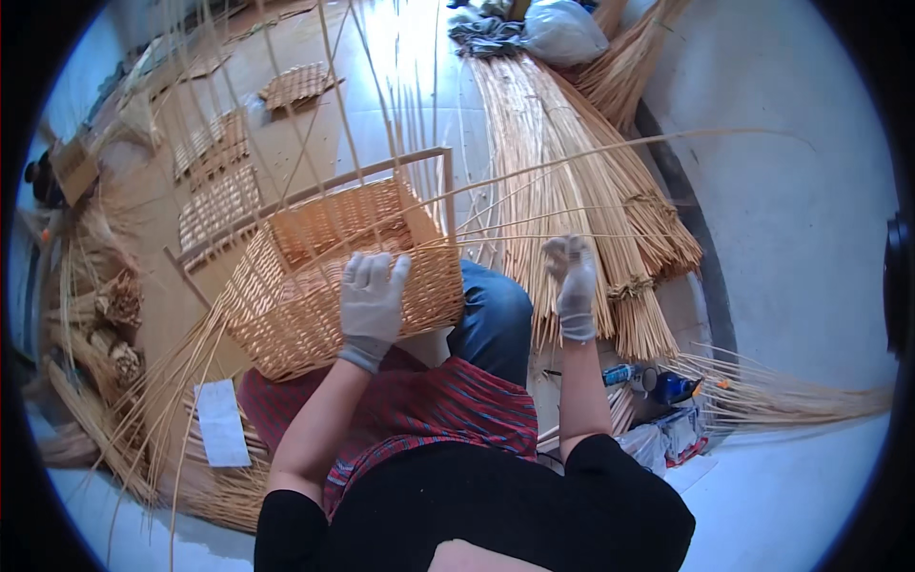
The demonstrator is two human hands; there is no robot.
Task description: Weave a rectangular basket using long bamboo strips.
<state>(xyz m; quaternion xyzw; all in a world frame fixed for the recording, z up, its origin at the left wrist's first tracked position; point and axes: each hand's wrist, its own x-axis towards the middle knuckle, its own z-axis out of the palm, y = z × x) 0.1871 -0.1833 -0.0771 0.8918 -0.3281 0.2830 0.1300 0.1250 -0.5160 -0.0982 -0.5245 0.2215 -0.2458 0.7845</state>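
Observation:
A partly woven wicker basket (343,315) rests tilted on my lap and knee, with a wooden frame (324,186) along its far side. Long upright stakes rise from it, and loose ends fan out at its lower left. My left hand (372,300), in a pale glove, grips the near wall at the weaving edge, fingers curled over it. My right hand (572,276), also gloved, is raised right of the basket with its fingers curled in. A thin wicker strand (505,235) runs from the basket to its fingertips; the exact grip is small and partly hidden.
Large bundles of wicker rods (543,172) lie right of the basket. Woven panels (219,200) lie on the floor at the far left. A white paper sheet (222,424) sits by my left side, on rods. Blue containers (672,386) and plastic bags (648,446) are beside my right elbow.

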